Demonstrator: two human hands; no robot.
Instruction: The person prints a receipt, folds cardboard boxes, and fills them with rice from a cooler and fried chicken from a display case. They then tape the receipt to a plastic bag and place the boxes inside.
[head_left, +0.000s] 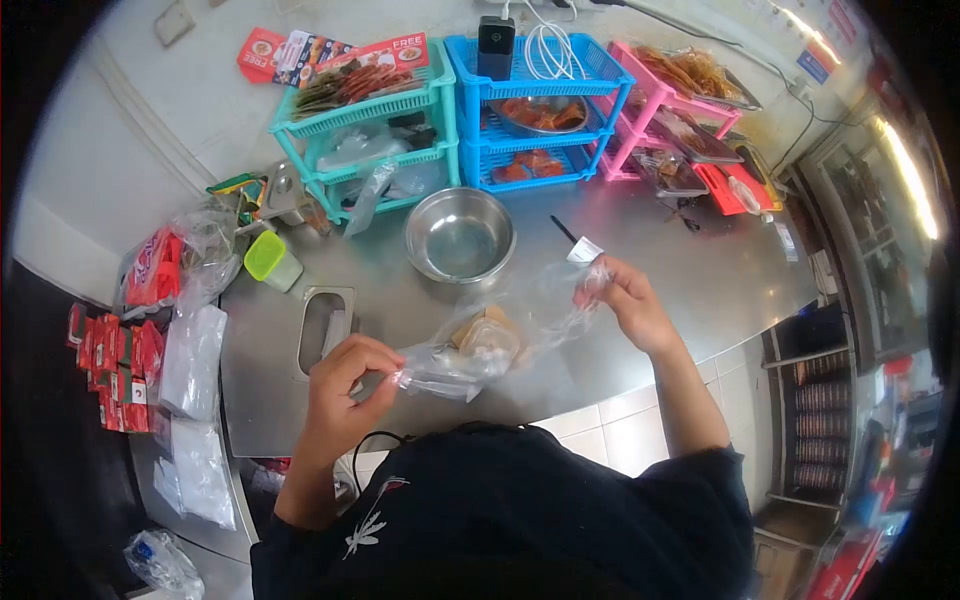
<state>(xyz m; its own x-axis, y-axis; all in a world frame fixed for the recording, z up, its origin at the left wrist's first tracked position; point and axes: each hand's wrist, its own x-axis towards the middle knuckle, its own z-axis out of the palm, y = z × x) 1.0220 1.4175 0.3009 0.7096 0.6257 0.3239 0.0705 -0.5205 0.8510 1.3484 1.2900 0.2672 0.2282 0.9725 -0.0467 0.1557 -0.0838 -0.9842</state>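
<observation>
A clear plastic bag (545, 305) stretches between my two hands above the steel counter. My left hand (350, 385) pinches its lower left corner between thumb and fingers. At the other end, my right hand (625, 300) grips the bunched plastic. Inside or under the bag, near its middle, lies a round, tan and translucent item (487, 335); the plastic blurs its details. Just beyond the bag stands a steel bowl (460, 235). A black-handled tool (564, 229) with a white piece (584, 250) at its end lies above my right hand.
Green (365, 112), blue (545, 130) and pink (625, 125) tiered racks line the back of the steel counter (690, 290). A green-rimmed container (272, 262) and a rectangular steel pan (325, 332) are at the left. Red packets and white plastic bags lie farther left.
</observation>
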